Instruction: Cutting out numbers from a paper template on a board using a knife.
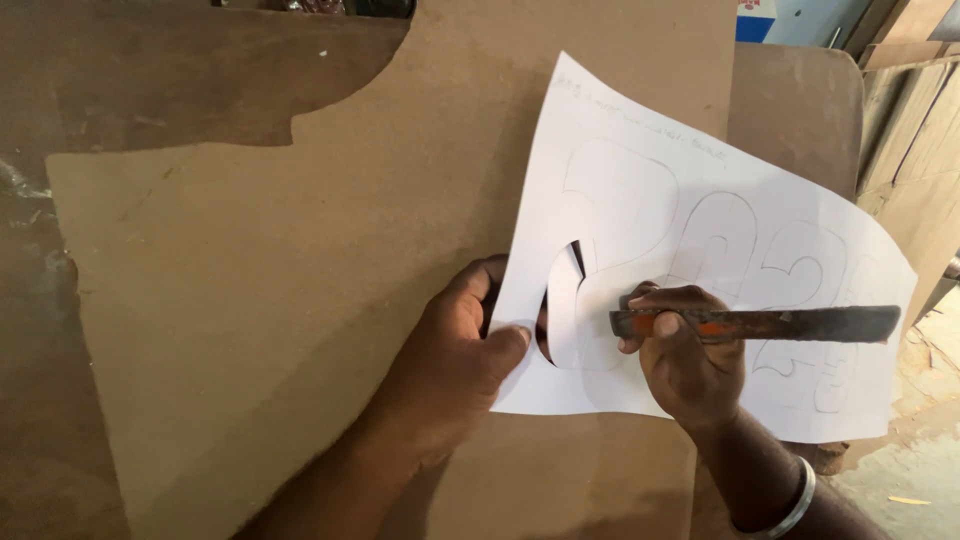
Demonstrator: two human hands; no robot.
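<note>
Right hand (685, 365) grips blade (770, 323); left hand (455, 355) pins paper (700, 250) edge.

- Looking like a woodworking or sign-making workshop, not a home or office.
- Big brown fibreboard sheet (300, 250) is covering the work surface, with a curved shape already sawn out of its top edge.
- More cut boards (800, 110) are lying underneath and stacking up at the right, edges rough.
- Paper template (640, 190) with large pencilled outlines is lying on the board, one outline partly cut through.
- Worn metal blade (800, 323) with an orange-marked grip is sitting in the right hand (685, 365), showing heavy use.
- Dusty floor (900, 480) with wood scraps is showing at lower right.
- Surfaces are looking scuffed, stained, unpainted throughout.
</note>
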